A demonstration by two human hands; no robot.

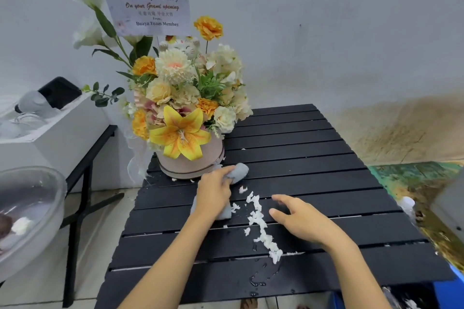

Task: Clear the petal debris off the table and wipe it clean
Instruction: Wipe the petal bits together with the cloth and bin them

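Note:
White petal debris (261,226) lies in a ragged line across the middle of the black slatted table (313,148), with water drops near the front edge. My left hand (213,195) grips a grey cloth (239,172) just left of the debris, next to the flower box. My right hand (301,221) hovers palm down over the slats right of the debris, fingers loosely spread and holding nothing. A few small white bits lie around the base of the flower box.
A pink round box of flowers (190,158) with a card stands at the table's back left corner. A clear plastic bowl (30,213) sits at the left, beside a white box on a black stand (50,133). A blue container (449,291) shows at the lower right.

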